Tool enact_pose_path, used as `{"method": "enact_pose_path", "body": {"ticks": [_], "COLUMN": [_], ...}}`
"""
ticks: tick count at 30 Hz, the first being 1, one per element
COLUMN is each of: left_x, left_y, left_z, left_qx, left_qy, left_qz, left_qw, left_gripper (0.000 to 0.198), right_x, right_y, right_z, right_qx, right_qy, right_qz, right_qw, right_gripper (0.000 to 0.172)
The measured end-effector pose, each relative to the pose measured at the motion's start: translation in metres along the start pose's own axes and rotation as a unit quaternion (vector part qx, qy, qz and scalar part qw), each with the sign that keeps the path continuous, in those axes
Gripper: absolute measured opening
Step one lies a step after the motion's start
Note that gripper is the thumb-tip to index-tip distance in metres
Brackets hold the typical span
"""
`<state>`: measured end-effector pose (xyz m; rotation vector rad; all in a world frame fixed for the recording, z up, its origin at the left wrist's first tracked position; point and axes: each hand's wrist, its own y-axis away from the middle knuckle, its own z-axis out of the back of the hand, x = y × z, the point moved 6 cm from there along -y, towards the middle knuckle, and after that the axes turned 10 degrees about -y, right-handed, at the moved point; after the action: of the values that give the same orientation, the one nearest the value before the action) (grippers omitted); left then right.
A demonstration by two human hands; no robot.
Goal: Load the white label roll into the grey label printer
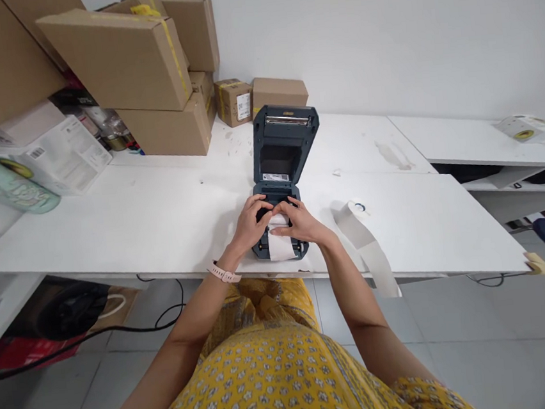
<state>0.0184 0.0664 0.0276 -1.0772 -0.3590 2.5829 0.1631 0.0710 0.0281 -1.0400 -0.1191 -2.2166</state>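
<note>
A dark label printer [284,140] stands at the table's front edge with its lid raised. White label paper [281,245] runs out over the printer's front. Both hands are inside the open printer. My left hand [252,222] is at its left side, fingers bent, thumb pointing toward the middle. My right hand [299,222] is over the paper, its fingers curled around the white roll part, which they partly cover. The fingertips of both hands nearly meet above the paper. To the right lies another roll [356,210] with a long strip unrolled over the table edge.
Cardboard boxes [143,62] are stacked at the back left, with smaller ones [279,92] behind the printer. A green bottle [15,184] and a white box [68,156] are at the left. Black cables hang below the white table [158,215].
</note>
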Motion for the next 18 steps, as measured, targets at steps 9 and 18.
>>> {"method": "enact_pose_path", "body": {"ticks": [9,18], "left_x": [-0.016,-0.021], "left_y": [0.005,0.001], "left_z": [-0.001,-0.011], "left_qx": [0.006,0.088], "left_qy": [-0.121,-0.177], "left_qz": [-0.043,-0.073], "left_qw": [0.992,0.977], "left_gripper": [0.026,0.027], "right_x": [0.002,0.003], "right_y": [-0.001,-0.001], "right_z": [0.002,0.004], "right_qx": [-0.005,0.001], "right_qy": [-0.015,0.006], "right_qz": [-0.018,-0.002], "right_qw": [1.0,1.0], "right_gripper": [0.049,0.072]}}
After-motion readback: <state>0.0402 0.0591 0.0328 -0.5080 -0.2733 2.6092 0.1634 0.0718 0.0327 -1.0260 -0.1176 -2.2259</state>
